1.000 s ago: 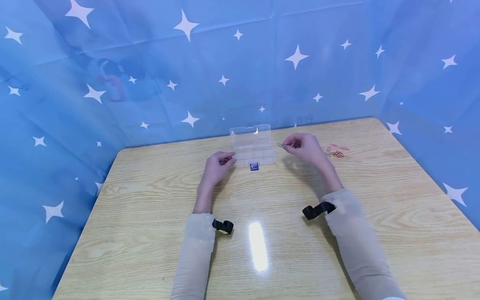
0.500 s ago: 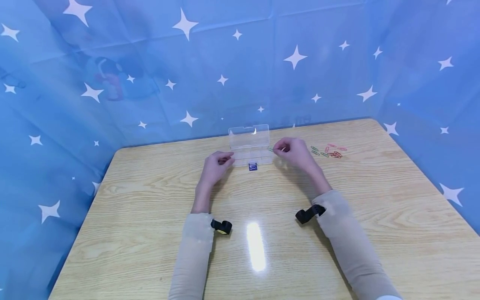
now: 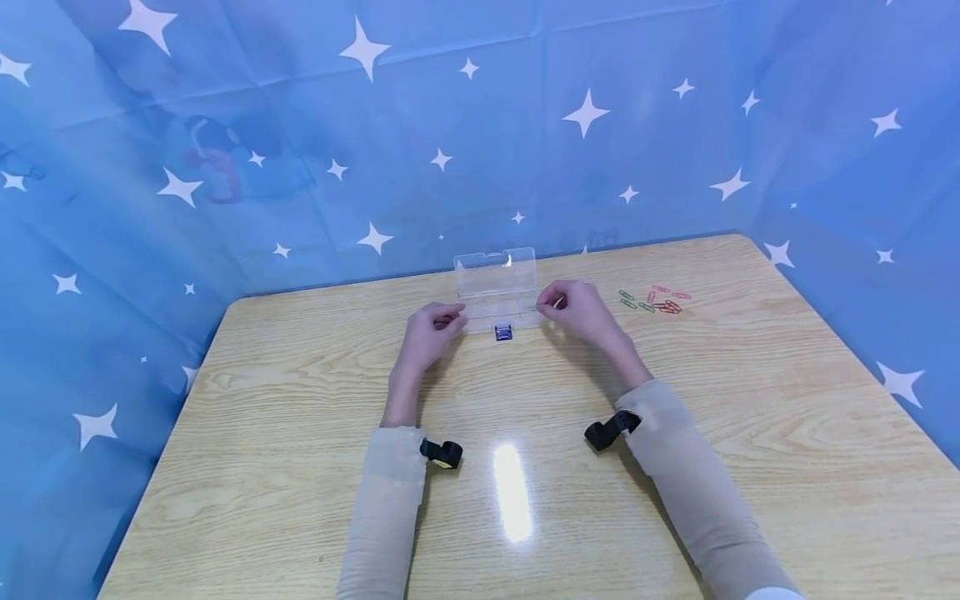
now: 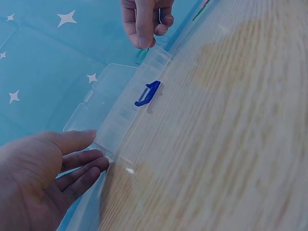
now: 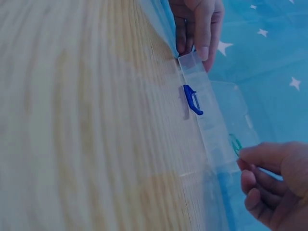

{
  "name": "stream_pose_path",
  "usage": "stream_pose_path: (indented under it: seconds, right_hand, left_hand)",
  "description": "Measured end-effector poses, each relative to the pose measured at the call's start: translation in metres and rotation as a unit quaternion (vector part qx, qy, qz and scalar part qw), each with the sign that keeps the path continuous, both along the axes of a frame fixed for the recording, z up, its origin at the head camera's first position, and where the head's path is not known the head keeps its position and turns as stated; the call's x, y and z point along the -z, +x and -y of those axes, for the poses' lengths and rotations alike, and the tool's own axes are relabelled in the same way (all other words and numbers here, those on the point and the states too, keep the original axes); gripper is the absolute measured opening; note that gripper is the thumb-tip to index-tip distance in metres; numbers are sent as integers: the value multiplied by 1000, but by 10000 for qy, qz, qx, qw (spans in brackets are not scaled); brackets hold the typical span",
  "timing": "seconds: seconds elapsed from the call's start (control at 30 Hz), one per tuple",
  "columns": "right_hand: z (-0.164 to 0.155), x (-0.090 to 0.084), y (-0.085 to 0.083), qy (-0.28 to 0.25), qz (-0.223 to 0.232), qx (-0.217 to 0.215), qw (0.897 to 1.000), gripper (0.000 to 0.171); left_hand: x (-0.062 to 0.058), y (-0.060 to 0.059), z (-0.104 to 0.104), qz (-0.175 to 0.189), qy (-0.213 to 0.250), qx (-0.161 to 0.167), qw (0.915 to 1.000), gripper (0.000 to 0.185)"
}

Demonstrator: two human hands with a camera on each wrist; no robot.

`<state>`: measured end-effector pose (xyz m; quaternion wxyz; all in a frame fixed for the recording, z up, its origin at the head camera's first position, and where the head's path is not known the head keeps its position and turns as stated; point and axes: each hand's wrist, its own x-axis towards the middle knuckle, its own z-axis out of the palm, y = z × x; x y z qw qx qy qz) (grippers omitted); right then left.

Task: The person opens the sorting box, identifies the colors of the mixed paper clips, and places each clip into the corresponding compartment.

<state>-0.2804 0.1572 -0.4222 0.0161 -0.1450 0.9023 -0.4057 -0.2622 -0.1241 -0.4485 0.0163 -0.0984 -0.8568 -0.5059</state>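
A clear plastic box (image 3: 480, 315) with compartments stands at the table's back edge, its see-through lid (image 3: 491, 273) raised behind it. On its front a blue latch (image 3: 503, 332) hangs down. My left hand (image 3: 429, 337) holds the box's left end, thumb on one side and fingers on the other. Above the right end, my right hand (image 3: 581, 310) pinches a green paper clip (image 5: 235, 143) between thumb and index finger. In the right wrist view this clip is over the end compartment; whether it touches the box I cannot tell.
Right of the box lie several loose paper clips: green ones (image 3: 627, 300), pink ones (image 3: 661, 289) and red ones (image 3: 667, 307). A blue curtain (image 3: 315, 142) with white stars hangs behind the wooden table (image 3: 300, 467).
My right hand has moved left and slightly down with the green paper clip, from beside the box to over its right end. The left hand has stayed at the box's left end.
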Motion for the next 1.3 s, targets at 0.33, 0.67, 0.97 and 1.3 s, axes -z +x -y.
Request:
stream_pose_path:
  seconds: [0.33, 0.67, 0.97, 1.3]
  right_hand:
    - [-2, 0, 1, 39, 41, -105, 9999, 12]
    - [-7, -5, 2, 66, -103, -182, 9998, 14]
    - [-28, -11, 2, 34, -121, 75, 9999, 22]
    - [-50, -16, 2, -16, -246, 402, 9989, 26]
  left_hand:
    - [1, -1, 0, -7, 73, 16, 10000, 31]
    - [0, 0, 1, -8, 78, 56, 10000, 32]
    - [1, -1, 1, -30, 11, 33, 10000, 32]
    - [1, 0, 2, -53, 16, 70, 10000, 32]
